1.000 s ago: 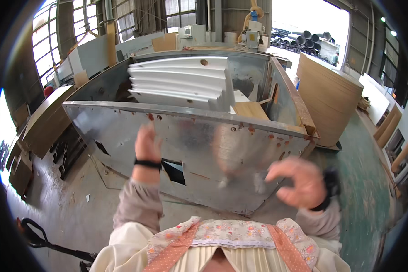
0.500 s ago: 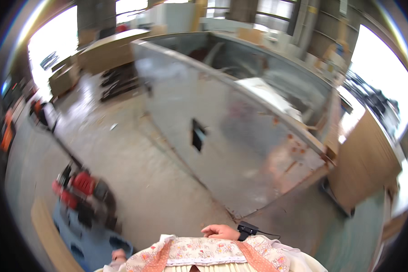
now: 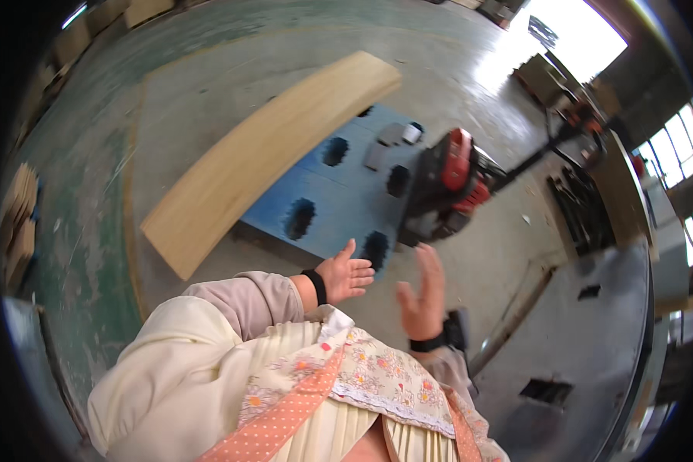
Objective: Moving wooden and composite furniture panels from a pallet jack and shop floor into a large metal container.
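Observation:
Both my hands are up in front of my body, and each is empty. My left hand [image 3: 345, 277] is held with its fingers stretched and apart, a black band round its wrist. Beside it, my right hand [image 3: 425, 296] is raised with fingers extended and somewhat blurred; a black band and a small dark device are at that wrist. Just beyond my hands is a blue pallet [image 3: 339, 200] with several dark round holes. A long pale wooden board [image 3: 273, 150] lies along its left side. Several small blocks [image 3: 393, 137] rest on the pallet's far part.
A red and black pallet truck [image 3: 458, 173] stands at the pallet's right end, its handle pointing right. The large metal container [image 3: 593, 316] is at the lower right. Dark stacked pieces [image 3: 581, 200] lie beyond it. Stacked wooden boards [image 3: 19, 223] stand at the far left.
My view has swung left, bringing the pallet, board and pallet truck to the middle and the metal container to the right. Both hands have come up into fuller view.

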`<state>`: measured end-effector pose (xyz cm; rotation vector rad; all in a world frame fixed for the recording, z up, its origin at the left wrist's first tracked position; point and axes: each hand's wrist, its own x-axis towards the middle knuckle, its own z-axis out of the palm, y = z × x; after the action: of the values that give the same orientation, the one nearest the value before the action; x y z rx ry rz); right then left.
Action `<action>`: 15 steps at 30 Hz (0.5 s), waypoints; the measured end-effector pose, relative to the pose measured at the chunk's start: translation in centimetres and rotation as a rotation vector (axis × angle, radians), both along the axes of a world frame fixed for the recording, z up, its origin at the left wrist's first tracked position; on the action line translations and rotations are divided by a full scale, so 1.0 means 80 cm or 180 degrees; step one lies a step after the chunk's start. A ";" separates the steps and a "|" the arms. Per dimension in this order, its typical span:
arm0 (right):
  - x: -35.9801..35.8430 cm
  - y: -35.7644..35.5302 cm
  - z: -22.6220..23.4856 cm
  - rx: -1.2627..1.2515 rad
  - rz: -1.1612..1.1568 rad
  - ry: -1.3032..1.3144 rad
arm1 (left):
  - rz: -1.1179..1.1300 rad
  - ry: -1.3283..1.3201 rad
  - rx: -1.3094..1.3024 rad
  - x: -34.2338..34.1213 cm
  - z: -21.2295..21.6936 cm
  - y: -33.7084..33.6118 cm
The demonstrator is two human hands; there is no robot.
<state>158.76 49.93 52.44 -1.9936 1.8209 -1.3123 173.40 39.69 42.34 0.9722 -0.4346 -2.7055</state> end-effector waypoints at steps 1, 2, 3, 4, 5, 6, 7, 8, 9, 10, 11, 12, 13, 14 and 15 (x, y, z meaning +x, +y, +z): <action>0.051 -0.053 -0.017 0.0100 0.0601 0.0165 | 0.0196 0.0337 0.0166 0.023 0.007 -0.019; 0.098 -0.092 -0.032 0.0361 0.0817 0.0884 | 0.0141 0.0315 -0.2256 0.047 0.015 -0.039; 0.119 -0.130 -0.075 -0.0033 0.1186 0.0212 | 0.0083 0.0122 -0.4660 0.082 0.013 -0.058; 0.138 -0.170 -0.100 0.0496 0.0899 0.0572 | 0.0398 0.0796 -0.2304 0.119 -0.011 -0.082; 0.151 -0.209 -0.126 0.1000 0.0615 0.0963 | 0.0735 0.1455 0.0053 0.154 -0.035 -0.106; 0.139 -0.236 -0.171 0.1617 0.0549 0.1025 | 0.1010 0.0153 0.0121 0.178 0.008 -0.120; 0.120 -0.259 -0.218 0.2196 0.0526 0.1111 | 0.0851 0.0025 0.0021 0.220 0.000 -0.140; 0.104 -0.269 -0.259 0.2705 0.0412 0.1474 | 0.0961 -0.0083 -0.0122 0.260 -0.019 -0.151; 0.058 -0.268 -0.334 0.2922 0.0430 0.1140 | 0.1009 -0.0176 -0.0269 0.294 -0.045 -0.161; 0.052 -0.274 -0.356 0.3412 0.0505 0.0874 | 0.1256 -0.0802 -0.0482 0.340 -0.074 -0.166; 0.035 -0.273 -0.385 0.3824 0.0589 0.0873 | 0.1429 -0.1418 -0.0682 0.384 -0.108 -0.169; -0.022 -0.257 -0.435 0.2712 0.2123 0.2157 | 0.1464 -0.2009 -0.0777 0.429 -0.152 -0.174; 0.011 -0.269 -0.420 0.4249 0.1349 0.0250 | 0.2157 -0.2224 -0.0816 0.508 -0.227 -0.127; -0.048 -0.238 -0.471 0.4411 0.0929 -0.0192 | 0.1802 -0.3587 -0.0561 0.518 -0.233 -0.156; -0.024 -0.260 -0.461 0.3758 0.2456 0.2315 | 0.1921 -0.4605 -0.0321 0.566 -0.264 -0.110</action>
<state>156.82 29.10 15.58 -2.0165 1.1605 0.6607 218.72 30.91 21.23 2.3709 -0.3610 -1.0848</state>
